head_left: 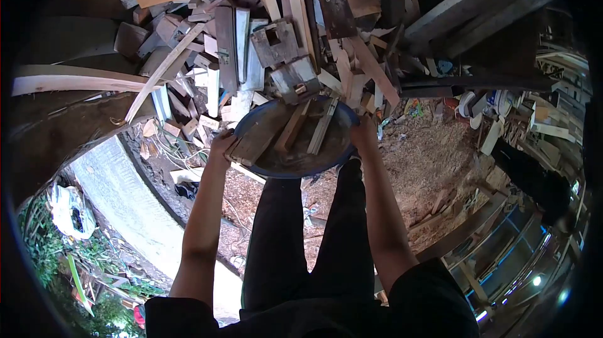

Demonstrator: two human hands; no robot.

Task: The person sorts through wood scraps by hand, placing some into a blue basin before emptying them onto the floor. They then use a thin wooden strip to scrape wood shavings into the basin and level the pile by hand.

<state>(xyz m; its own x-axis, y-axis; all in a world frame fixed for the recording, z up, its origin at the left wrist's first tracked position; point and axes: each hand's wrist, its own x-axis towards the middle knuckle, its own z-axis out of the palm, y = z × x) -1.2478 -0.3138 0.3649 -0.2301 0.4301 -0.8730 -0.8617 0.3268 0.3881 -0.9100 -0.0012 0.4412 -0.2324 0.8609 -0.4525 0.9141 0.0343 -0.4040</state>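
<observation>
A round, shallow basin (pixel 270 171) with a blue rim is held out in front of my legs. Inside it lie a wide board (pixel 259 140), a narrower brown wood piece (pixel 293 128) and a pale strip (pixel 323 126). My left hand (pixel 223 143) is closed on the basin's left edge, near the end of the wide board. On the opposite side, my right hand (pixel 363 132) grips the rim. The fingers under the basin are hidden.
A heap of scrap wood (pixel 232 49) rises just beyond the basin. Sawdust (pixel 421 156) covers ground to the right. A concrete strip (pixel 125 193) runs at the left. A dark-clothed person (pixel 531 175) is at the right, near more wood.
</observation>
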